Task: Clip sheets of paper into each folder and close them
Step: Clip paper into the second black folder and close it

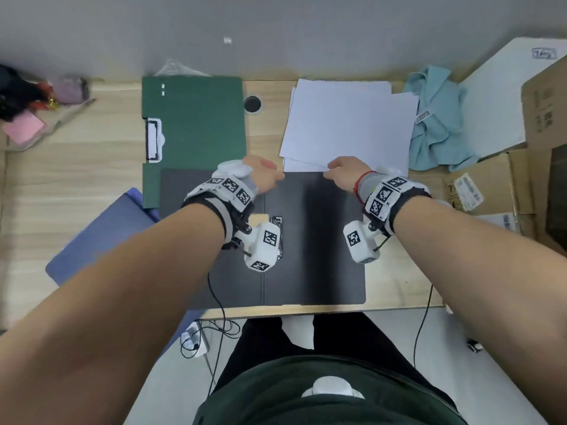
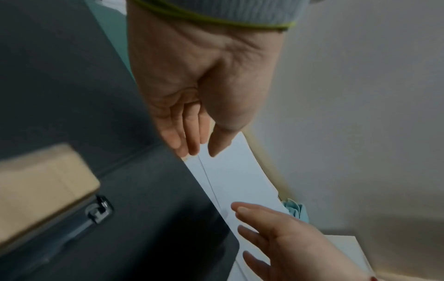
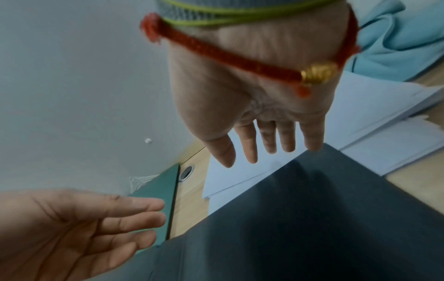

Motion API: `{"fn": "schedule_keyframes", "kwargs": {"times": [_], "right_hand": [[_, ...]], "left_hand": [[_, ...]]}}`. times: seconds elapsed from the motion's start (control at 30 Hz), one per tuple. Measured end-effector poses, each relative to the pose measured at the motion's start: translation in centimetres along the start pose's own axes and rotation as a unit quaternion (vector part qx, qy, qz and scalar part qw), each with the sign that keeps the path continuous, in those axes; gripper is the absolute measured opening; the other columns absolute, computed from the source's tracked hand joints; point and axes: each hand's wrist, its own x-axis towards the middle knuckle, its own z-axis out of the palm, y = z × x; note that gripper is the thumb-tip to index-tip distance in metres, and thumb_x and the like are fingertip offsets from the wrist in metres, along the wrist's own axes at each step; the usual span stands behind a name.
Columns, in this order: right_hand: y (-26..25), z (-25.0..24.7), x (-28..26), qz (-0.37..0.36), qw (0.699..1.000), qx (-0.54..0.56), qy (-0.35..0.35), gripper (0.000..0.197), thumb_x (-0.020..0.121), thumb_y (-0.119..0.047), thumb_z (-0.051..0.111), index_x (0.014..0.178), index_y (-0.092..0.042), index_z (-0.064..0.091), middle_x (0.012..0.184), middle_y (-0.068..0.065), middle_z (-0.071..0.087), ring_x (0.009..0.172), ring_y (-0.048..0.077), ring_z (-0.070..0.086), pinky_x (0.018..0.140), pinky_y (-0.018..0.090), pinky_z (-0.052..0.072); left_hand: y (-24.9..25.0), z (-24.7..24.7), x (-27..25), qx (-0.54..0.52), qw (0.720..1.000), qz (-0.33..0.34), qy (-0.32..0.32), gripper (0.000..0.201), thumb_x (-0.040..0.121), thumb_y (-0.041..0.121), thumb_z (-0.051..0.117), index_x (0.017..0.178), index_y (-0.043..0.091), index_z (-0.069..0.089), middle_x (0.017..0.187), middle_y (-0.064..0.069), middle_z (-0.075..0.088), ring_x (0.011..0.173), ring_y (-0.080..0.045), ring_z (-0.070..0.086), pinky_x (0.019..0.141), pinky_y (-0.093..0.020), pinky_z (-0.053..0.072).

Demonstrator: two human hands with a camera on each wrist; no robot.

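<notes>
A black folder [image 1: 313,240] lies open on the wooden desk, its metal clip [image 1: 278,221] partly hidden behind my left wrist camera. A loose stack of white paper [image 1: 349,124] lies just beyond the folder's far edge. My left hand [image 1: 264,173] and right hand [image 1: 340,173] hover side by side over that far edge. In the left wrist view the left hand's fingers [image 2: 192,138] are straight above the paper's near edge [image 2: 235,180] and hold nothing. In the right wrist view the right hand's fingers [image 3: 250,148] are spread and empty. A green folder [image 1: 196,118] with a white-trimmed clip [image 1: 153,139] lies open at the back left.
A blue folder [image 1: 101,234] sticks out from under the green one at the left. A light-blue cloth [image 1: 438,124], a white box [image 1: 497,96] and cardboard boxes [image 1: 543,102] crowd the right. A cable hole [image 1: 253,104] sits between the green folder and the paper. Pink clutter [image 1: 24,127] is far left.
</notes>
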Motion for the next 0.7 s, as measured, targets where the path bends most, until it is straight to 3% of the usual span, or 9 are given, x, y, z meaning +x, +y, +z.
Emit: {"fn": "schedule_keyframes", "kwargs": {"times": [0.07,0.13,0.2,0.3,0.37,0.43,0.53,0.63,0.7], "right_hand": [[0.9,-0.9,0.9,0.015,1.000,-0.017,0.000,0.049,0.094,-0.028,0.053,0.141,-0.014,0.049,0.146,0.006,0.048,0.132,0.028,0.047,0.107,0.031,0.036],[1.7,-1.1,1.6,0.027,0.999,-0.042,-0.017,0.053,0.095,-0.029,0.051,0.145,-0.015,0.043,0.150,0.006,0.043,0.135,0.028,0.043,0.108,0.032,0.034],[2.1,-0.9,2.0,0.024,0.996,-0.071,-0.037,0.050,0.095,-0.026,0.049,0.143,-0.012,0.044,0.149,0.007,0.044,0.135,0.029,0.043,0.107,0.032,0.035],[2.7,-1.2,2.7,0.011,0.994,-0.105,-0.035,0.049,0.096,-0.020,0.046,0.144,-0.012,0.043,0.149,0.008,0.043,0.135,0.030,0.042,0.107,0.030,0.034],[3.0,-1.7,3.2,0.004,0.993,-0.110,-0.032,0.051,0.096,-0.019,0.045,0.147,-0.015,0.040,0.151,0.006,0.041,0.137,0.029,0.040,0.109,0.030,0.033],[2.9,-1.7,3.4,-0.006,0.994,-0.103,-0.034,0.051,0.096,-0.019,0.045,0.146,-0.016,0.042,0.150,0.006,0.043,0.136,0.029,0.042,0.108,0.030,0.034],[3.2,-2.0,3.9,-0.014,0.995,-0.089,-0.030,0.045,0.094,-0.018,0.046,0.138,-0.019,0.051,0.140,0.006,0.053,0.127,0.029,0.050,0.099,0.029,0.040],[3.3,-2.5,4.2,-0.023,0.996,-0.086,-0.029,0.040,0.094,-0.019,0.046,0.133,-0.020,0.056,0.133,0.006,0.059,0.121,0.029,0.054,0.094,0.028,0.041],[3.6,-2.7,4.3,-0.025,0.996,-0.084,-0.029,0.040,0.095,-0.019,0.046,0.133,-0.020,0.056,0.134,0.006,0.058,0.122,0.029,0.054,0.095,0.028,0.041]], "left_hand": [[1.4,2.1,0.5,-0.063,0.997,-0.007,-0.054,0.031,0.081,0.015,0.076,0.111,0.010,0.069,0.097,-0.006,0.072,0.089,-0.020,0.072,0.086,-0.031,0.059],[2.4,3.9,1.1,-0.077,0.994,-0.010,-0.071,0.030,0.087,0.005,0.069,0.116,0.003,0.065,0.109,-0.010,0.067,0.101,-0.022,0.067,0.096,-0.034,0.055],[2.7,5.1,1.5,-0.094,0.993,-0.015,-0.075,0.022,0.085,0.007,0.070,0.105,0.007,0.062,0.109,-0.013,0.065,0.098,-0.024,0.065,0.097,-0.038,0.054],[3.5,6.8,2.5,-0.120,0.988,-0.047,-0.082,0.017,0.084,0.010,0.072,0.081,0.015,0.056,0.088,-0.007,0.058,0.081,-0.020,0.053,0.081,-0.029,0.049],[4.1,7.4,3.2,-0.165,0.981,-0.063,-0.082,0.020,0.082,0.009,0.073,0.096,0.012,0.059,0.091,-0.004,0.058,0.081,-0.016,0.055,0.079,-0.026,0.049],[4.4,7.5,3.6,-0.219,0.970,-0.069,-0.075,0.033,0.081,0.006,0.073,0.111,0.008,0.058,0.103,-0.007,0.060,0.089,-0.017,0.060,0.085,-0.029,0.053],[5.1,8.1,4.4,-0.264,0.959,-0.076,-0.062,0.039,0.085,0.007,0.070,0.122,0.004,0.060,0.124,-0.013,0.062,0.116,-0.022,0.061,0.093,-0.030,0.052],[5.9,8.5,4.4,-0.296,0.945,-0.096,-0.103,0.014,0.092,0.015,0.066,0.106,0.014,0.062,0.132,-0.002,0.060,0.131,-0.015,0.051,0.097,-0.025,0.049],[6.3,8.7,4.9,-0.293,0.943,-0.101,-0.119,0.006,0.094,0.018,0.064,0.093,0.015,0.059,0.118,-0.001,0.061,0.121,-0.013,0.055,0.105,-0.027,0.046]]}}
